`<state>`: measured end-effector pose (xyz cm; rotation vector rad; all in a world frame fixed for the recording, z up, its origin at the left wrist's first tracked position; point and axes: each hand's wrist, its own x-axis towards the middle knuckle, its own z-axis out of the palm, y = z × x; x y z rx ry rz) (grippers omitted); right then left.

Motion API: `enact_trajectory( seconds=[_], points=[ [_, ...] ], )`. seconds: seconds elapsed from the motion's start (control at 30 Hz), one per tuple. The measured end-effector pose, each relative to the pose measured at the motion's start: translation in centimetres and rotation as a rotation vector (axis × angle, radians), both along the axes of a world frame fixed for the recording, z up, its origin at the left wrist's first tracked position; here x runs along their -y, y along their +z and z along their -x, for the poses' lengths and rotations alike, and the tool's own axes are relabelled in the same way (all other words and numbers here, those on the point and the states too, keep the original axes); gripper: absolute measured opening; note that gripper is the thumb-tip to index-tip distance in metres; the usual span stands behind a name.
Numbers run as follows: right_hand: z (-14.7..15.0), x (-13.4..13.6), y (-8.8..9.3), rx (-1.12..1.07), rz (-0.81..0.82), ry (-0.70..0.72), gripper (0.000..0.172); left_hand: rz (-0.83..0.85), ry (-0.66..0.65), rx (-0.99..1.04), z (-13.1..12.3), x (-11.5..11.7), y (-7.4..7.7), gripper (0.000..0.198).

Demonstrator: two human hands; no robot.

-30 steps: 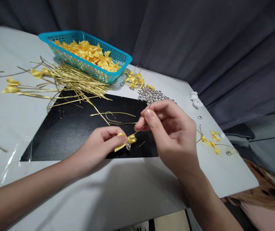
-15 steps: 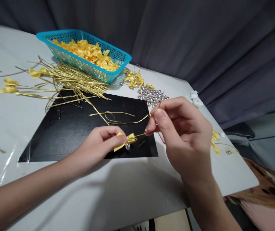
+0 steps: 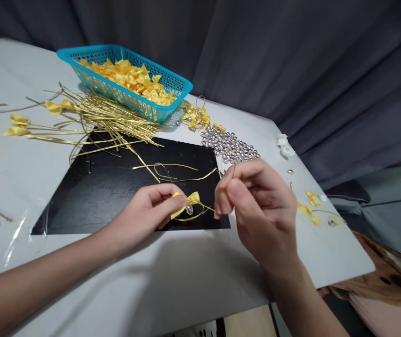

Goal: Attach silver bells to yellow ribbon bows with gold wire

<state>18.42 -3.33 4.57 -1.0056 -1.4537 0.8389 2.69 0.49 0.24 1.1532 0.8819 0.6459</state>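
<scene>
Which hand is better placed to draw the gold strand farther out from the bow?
The right hand, probably: it pinches the gold strand that runs out from the yellow bow. The left hand grips the bow itself, so it seems better suited to steadying.

"What shows of the person's own body?"

"Two hands, both bare: the left hand point(image 3: 154, 206) and the right hand point(image 3: 260, 210)."

"And above the wrists?"

"The left forearm point(image 3: 63, 267) is uncovered all the way to where the view cuts it off, and the right forearm point(image 3: 299, 292) likewise."

"How are they built?"

"Slender. Each narrows smoothly to a slim wrist. The left one shows more of its length; the right one looks thicker, being cut off sooner."

"What about the fingers point(image 3: 223, 203)?"

"Slim, with rounded tips. The right thumb point(image 3: 241, 196) is broad at its base and tapers. The nails are too small to judge well."
</scene>
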Motion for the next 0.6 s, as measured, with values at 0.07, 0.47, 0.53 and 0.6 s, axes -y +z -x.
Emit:
enact_trajectory(
  seconds=[0.07, 0.47, 0.53, 0.6],
  points=[
    [-0.3, 0.4, -0.5, 0.089, 0.046, 0.028, 0.012, -0.004, -0.024, 0.029, 0.0, 0.0, 0.0, 0.026],
    [-1.8, 1.1, -0.7, 0.434, -0.069, 0.071, 0.011, 0.106, -0.085, 0.199, 0.4, -0.1, -0.5, 0.024],
    [-1.6, 1.0, -0.8, 0.469, -0.086, 0.121, 0.011, 0.120, -0.083, 0.223, 0.5, -0.1, -0.4, 0.024],
    [-1.5, 0.9, -1.0, 0.517, -0.086, 0.119, 0.011, 0.154, -0.082, 0.249, 0.5, -0.1, -0.3, 0.022]
  ],
)
